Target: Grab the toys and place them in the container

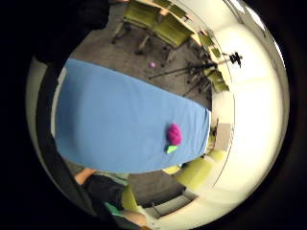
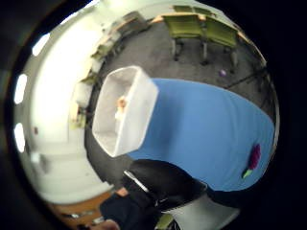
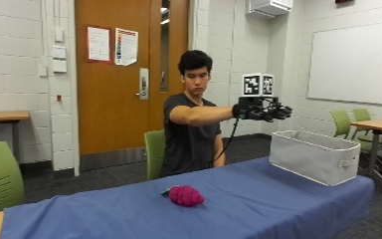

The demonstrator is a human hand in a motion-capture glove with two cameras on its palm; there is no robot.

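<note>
In the outside view the gloved right hand (image 3: 262, 111) hangs in the air at the end of an outstretched arm, right of centre in the frame, above and just short of the near end of the grey fabric container (image 3: 313, 156). Its fingers look relaxed and slightly spread, and nothing shows between them, so I judge it empty. The container stands at the right end of the worktop (image 3: 257, 209), which is covered in blue cloth. In the thumb-side palm view the container (image 2: 122, 110) sits left of centre, and a small pale-orange thing lies on its floor, too small to name.

The toy that remains is a magenta, bumpy fruit-shaped toy (image 3: 186, 195) with a green leaf, lying on the cloth low in the centre of the outside view, well apart from the container and from the hand. The little-finger-side view shows it (image 1: 173, 135) near one long edge of the worktop.

The step in hand seems to be the reach for this toy. To do it well, the hand should cross to the toy, descend from above with fingers spread wide enough to span the rounded body, and close around the body, not the leaf. Lifting straight up avoids dragging the cloth. Then carry it over the container's open top and release low inside.
</note>
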